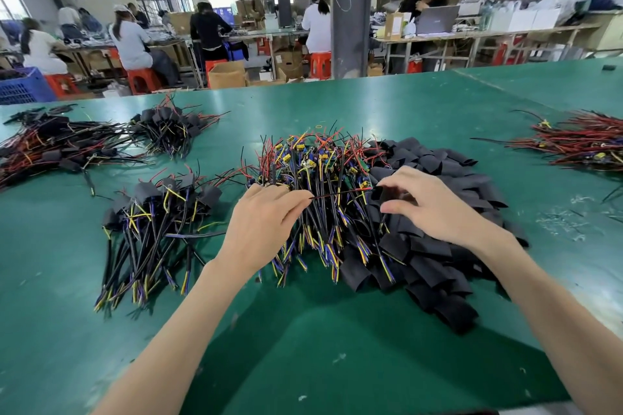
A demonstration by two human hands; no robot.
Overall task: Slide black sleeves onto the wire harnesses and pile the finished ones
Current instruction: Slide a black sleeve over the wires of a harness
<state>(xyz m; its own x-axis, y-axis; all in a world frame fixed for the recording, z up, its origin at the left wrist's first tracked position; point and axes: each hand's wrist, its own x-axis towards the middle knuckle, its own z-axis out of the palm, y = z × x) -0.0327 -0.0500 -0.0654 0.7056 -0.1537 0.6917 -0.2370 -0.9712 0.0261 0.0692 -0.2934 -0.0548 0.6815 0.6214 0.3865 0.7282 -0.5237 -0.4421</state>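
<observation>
Wire harnesses lay heaped on the green table, loose black sleeves touching the heap's right side, sleeved bundles to its left, bare table in front of it up to the near edge. Over the heap the left hand pinched a red wire; the right hand pinched a sleeve at the wire's tip. Beyond the heap, workers sat at other tables.

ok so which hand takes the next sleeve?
Right. The right hand hovers over the sleeve pile, fingers at a sleeve; whether it grips one I cannot tell. The left hand is busy pinching a wire over the harness pile.
</observation>
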